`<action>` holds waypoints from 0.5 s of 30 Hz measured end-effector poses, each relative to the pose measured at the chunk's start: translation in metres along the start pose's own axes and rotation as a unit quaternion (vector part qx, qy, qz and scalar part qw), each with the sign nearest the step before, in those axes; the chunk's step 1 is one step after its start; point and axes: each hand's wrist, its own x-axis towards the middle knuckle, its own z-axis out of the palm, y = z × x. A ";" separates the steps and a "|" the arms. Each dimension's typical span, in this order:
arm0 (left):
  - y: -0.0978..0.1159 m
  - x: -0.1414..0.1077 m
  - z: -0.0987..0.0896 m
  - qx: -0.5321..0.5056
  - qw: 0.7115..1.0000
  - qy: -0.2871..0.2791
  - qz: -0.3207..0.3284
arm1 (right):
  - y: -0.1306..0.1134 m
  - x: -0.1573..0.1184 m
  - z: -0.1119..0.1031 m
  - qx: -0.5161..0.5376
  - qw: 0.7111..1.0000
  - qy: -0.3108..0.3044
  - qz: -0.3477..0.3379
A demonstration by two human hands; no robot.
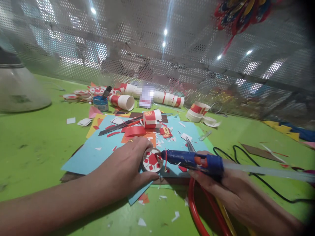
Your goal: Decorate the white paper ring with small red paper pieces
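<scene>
Head view shows 2 hands, apart from each other and both occupied. Left hand (134, 160), at 9 o'clock of the white disc (152, 160) with red patches, clamps its rim between thumb and fingers, at the near part of the blue paper (86, 154). Right hand (221, 183) is wrapped around the glue gun (192, 159), whose nozzle comes from 3 o'clock to the disc's 2 o'clock side; whether the tip touches, I cannot tell. Main danger, I judge, is heat — a slip toward 12 o'clock, or the disc turning in a loose grip, could burn the fingertips. Too strong a squeeze could flood the red patches, and loose paper scraps (161, 141) could stick. Scissors (192, 196), handles at 4 o'clock, may be bumped by the right hand — and the black cord (261, 183), at 3 o'clock, could snag and spoil the aim.
</scene>
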 end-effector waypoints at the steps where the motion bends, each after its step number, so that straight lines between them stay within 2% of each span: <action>1: 0.000 0.000 0.000 0.000 1.000 0.000 0.001 | 0.000 0.000 0.000 0.003 1.000 -0.001 0.004; 15: 0.000 0.000 0.000 0.010 1.000 -0.018 0.009 | 0.000 0.001 0.002 -0.012 1.000 0.011 0.016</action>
